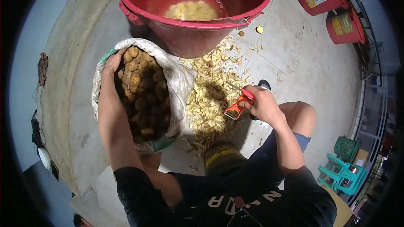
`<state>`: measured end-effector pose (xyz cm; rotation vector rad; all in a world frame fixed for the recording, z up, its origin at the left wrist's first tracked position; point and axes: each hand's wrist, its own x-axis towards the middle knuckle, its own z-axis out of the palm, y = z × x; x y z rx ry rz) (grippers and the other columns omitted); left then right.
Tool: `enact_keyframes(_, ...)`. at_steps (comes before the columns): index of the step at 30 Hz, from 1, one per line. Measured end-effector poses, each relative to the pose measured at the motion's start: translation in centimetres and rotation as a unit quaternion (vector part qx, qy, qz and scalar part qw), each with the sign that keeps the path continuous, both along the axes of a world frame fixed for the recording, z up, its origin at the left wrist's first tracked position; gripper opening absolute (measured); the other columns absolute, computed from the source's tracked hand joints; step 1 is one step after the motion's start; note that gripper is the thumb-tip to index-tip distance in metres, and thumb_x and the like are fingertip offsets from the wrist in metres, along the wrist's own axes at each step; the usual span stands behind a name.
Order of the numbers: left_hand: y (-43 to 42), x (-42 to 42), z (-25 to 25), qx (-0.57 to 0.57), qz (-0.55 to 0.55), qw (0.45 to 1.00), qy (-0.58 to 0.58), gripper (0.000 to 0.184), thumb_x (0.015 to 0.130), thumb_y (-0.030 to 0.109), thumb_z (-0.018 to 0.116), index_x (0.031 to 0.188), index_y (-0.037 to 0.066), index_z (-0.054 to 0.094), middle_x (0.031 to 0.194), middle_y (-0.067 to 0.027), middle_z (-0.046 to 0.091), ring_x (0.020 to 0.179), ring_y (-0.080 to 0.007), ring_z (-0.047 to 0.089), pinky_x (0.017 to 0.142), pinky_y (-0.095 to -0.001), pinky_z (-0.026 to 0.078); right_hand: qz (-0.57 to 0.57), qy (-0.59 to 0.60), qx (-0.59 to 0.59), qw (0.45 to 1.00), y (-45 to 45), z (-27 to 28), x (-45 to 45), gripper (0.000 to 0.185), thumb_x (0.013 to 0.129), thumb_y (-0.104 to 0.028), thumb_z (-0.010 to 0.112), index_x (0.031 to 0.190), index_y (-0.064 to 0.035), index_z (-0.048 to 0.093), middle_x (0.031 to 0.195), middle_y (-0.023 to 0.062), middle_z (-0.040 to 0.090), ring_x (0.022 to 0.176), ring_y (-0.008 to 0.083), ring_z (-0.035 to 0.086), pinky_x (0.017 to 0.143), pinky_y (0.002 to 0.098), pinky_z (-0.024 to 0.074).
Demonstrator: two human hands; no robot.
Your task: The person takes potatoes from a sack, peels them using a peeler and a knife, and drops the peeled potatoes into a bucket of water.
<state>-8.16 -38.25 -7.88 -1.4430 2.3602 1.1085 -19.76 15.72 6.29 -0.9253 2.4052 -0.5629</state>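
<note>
From here, the left hand rests at the rim of the sack, potatoes just beside it; I can't tell whether it grips any. The right hand clasps an orange peeler and red-handled knife, peelings between both hands.

Left hand forward, right hand clenched

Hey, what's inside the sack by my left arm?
Brown potatoes show in the sack, many of them in shadow. Your left hand is at its rim. The top layer covers whatever lies below, so that can't be seen.
</note>
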Motion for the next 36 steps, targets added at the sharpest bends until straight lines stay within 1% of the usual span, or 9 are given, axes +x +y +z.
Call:
enact_keyframes(4,2.0,-2.1,1.5,-0.028,-0.048,0.997,-0.051,0.089,0.075,0.069,0.053,0.137,0.005,0.05,0.143,-0.0183,0.045,0.132,-0.0313,0.043,0.109,-0.0405,0.032,0.021,-0.001,0.011,1.0,-0.4,-0.2,0.0,0.03,0.08,-0.022,0.074,0.1,-0.0053,0.059,0.087,0.0186,0.063,0.082,0.0402,0.062,0.071,0.0466,0.0494)
enact_keyframes(7,1.4,-3.4,4.5,0.154,-0.071,0.976,-0.134,0.089,0.069,0.069,0.059,0.134,0.009,0.054,0.142,-0.0163,0.047,0.128,-0.0293,0.047,0.107,-0.0403,0.035,0.008,-0.012,0.022,1.0,-0.6,0.1,-0.1,0.029,0.081,-0.022,0.073,0.1,-0.0057,0.058,0.087,0.0182,0.062,0.082,0.0404,0.062,0.071,0.0471,0.0493)
enact_keyframes(12,-1.6,-3.4,-2.0,0.036,-0.076,0.993,-0.087,0.079,0.07,0.067,0.059,0.122,0.008,0.063,0.13,-0.0125,0.059,0.116,-0.027,0.056,0.1,-0.0405,0.041,0.003,-0.012,0.028,1.0,-0.9,0.2,-0.3,0.028,0.081,-0.022,0.073,0.098,-0.0057,0.058,0.088,0.018,0.062,0.082,0.0406,0.062,0.071,0.0479,0.0491)
enact_keyframes(15,-2.2,-3.2,-1.0,0.251,-0.052,0.963,-0.079,0.052,0.078,0.05,0.06,0.11,0.009,0.067,0.11,-0.0073,0.068,0.095,-0.0207,0.064,0.088,-0.035,0.047,-0.004,-0.018,0.022,1.0,-0.8,0.5,-0.4,0.028,0.081,-0.022,0.073,0.097,-0.0052,0.057,0.088,0.0181,0.062,0.083,0.0407,0.062,0.07,0.0481,0.0489)
enact_keyframes(18,-2.1,-3.2,-1.2,0.223,-0.091,0.963,-0.125,0.07,0.067,0.06,0.066,0.117,0.011,0.066,0.122,-0.0108,0.063,0.109,-0.024,0.059,0.095,-0.0393,0.044,-0.001,-0.021,0.018,1.0,-0.9,0.5,-0.6,0.028,0.082,-0.022,0.072,0.096,-0.0046,0.057,0.089,0.0183,0.062,0.083,0.041,0.061,0.07,0.0483,0.0487)
enact_keyframes(20,-1.6,-2.4,-2.2,0.122,-0.083,0.981,-0.123,0.066,0.067,0.057,0.067,0.115,0.011,0.067,0.119,-0.0116,0.064,0.105,-0.0235,0.061,0.092,-0.0378,0.046,0.0,-0.026,0.016,1.0,-0.8,0.3,-0.4,0.028,0.082,-0.023,0.072,0.096,-0.0042,0.056,0.087,0.019,0.061,0.083,0.0415,0.061,0.07,0.0487,0.0485)
enact_keyframes(27,0.9,-3.0,1.1,0.34,0.07,0.937,-0.032,0.044,0.076,0.044,0.062,0.1,0.008,0.068,0.095,-0.0062,0.069,0.079,-0.0207,0.062,0.077,-0.0333,0.049,0.009,-0.026,0.027,0.999,-0.7,0.1,0.0,0.029,0.082,-0.023,0.072,0.096,-0.0037,0.056,0.083,0.0203,0.061,0.084,0.0427,0.06,0.071,0.0489,0.0485)
enact_keyframes(30,1.9,-3.4,1.2,0.089,-0.062,0.993,-0.055,0.048,0.073,0.045,0.063,0.103,0.007,0.068,0.097,-0.0068,0.069,0.081,-0.021,0.062,0.077,-0.0337,0.048,0.012,-0.018,0.015,1.0,-0.8,0.1,-0.2,0.029,0.082,-0.023,0.072,0.095,-0.003,0.056,0.083,0.0207,0.061,0.083,0.0429,0.06,0.071,0.0491,0.0483)
enact_keyframes(36,2.7,-4.2,3.5,0.102,-0.077,0.984,-0.126,0.051,0.067,0.043,0.068,0.106,0.009,0.068,0.105,-0.0068,0.068,0.091,-0.0212,0.061,0.083,-0.035,0.047,0.024,-0.024,0.037,0.999,-1.0,0.2,-0.3,0.031,0.08,-0.019,0.075,0.101,-0.002,0.06,0.088,0.0182,0.062,0.082,0.0391,0.061,0.07,0.0435,0.0486)
